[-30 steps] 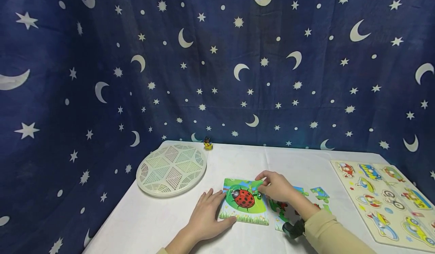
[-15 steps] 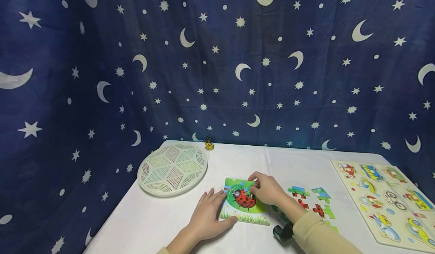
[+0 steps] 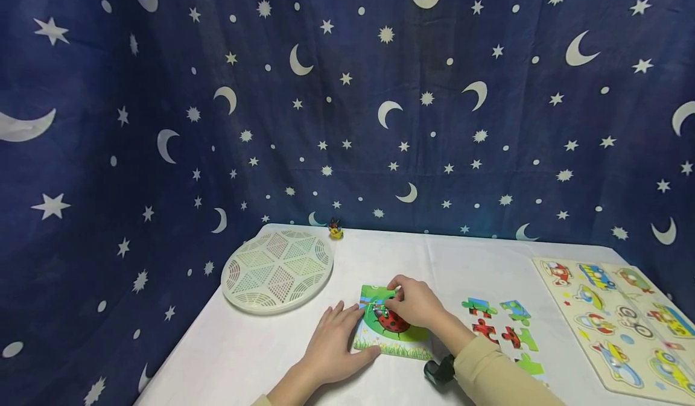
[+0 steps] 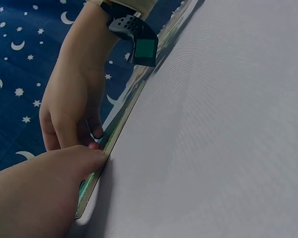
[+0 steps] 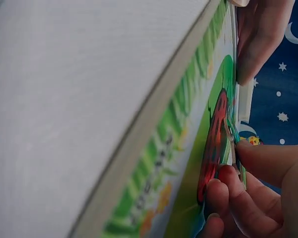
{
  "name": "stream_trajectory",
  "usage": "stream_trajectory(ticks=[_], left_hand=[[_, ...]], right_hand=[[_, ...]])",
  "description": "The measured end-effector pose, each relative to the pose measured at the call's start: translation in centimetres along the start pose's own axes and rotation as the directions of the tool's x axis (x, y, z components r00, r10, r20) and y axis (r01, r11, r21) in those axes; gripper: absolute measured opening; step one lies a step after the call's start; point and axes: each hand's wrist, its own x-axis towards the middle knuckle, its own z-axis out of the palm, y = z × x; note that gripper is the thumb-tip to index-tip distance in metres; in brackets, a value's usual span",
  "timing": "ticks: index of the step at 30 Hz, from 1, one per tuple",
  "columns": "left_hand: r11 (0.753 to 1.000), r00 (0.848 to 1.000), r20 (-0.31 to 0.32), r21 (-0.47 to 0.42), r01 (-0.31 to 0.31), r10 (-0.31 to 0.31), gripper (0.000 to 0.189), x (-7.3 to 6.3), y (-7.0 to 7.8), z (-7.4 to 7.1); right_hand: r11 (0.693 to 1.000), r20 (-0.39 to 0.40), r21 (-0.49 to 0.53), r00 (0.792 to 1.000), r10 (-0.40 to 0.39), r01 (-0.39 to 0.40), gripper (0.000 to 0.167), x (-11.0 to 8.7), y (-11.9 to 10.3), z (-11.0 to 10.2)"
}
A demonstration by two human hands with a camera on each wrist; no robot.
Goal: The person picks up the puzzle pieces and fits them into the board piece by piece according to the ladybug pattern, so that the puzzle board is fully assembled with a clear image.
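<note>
A square ladybug puzzle board [image 3: 393,349] lies on the white table, its printed picture facing up. My left hand [image 3: 338,347] rests at its left side with fingers extended, the thumb against the near edge. Over the upper part of the board, my right hand [image 3: 417,303] pinches a puzzle piece [image 5: 232,133] between thumb and fingertips. The piece shows green and a ladybug's eye in the head view and sits close over the printed ladybug [image 5: 213,144]. My right hand hides the board's upper right corner.
Several loose puzzle pieces [image 3: 485,330] lie right of the board. A wooden vehicle puzzle [image 3: 613,333] is at the far right. A round patterned board [image 3: 277,272] lies at the back left, and a small yellow figure [image 3: 335,231] stands at the table's back edge.
My right hand has moved left across the board with the puzzle piece, from its right edge to over the ladybug, uncovering the loose pieces. My left hand has stayed in place.
</note>
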Motion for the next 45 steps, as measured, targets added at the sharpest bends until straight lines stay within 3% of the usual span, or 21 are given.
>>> stream_trajectory(ticks=[10, 24, 45], left_hand=[[0.999, 0.999, -0.030, 0.032, -0.029, 0.030, 0.079, -0.1, -0.1, 0.1], [1.000, 1.000, -0.014, 0.010, 0.007, -0.006, 0.082, -0.1, 0.0, 0.1], [1.000, 1.000, -0.001, 0.002, 0.017, -0.017, 0.083, 0.1, -0.1, 0.0]], right_hand=[[1.000, -0.011, -0.021, 1.000, 0.008, -0.008, 0.028, 0.4, -0.4, 0.6], [0.997, -0.018, -0.082, 1.000, -0.005, 0.004, 0.028, 1.2, -0.9, 1.3], [0.976, -0.033, -0.171, 0.991, 0.133, -0.137, 0.034, 2.1, -1.9, 1.3]])
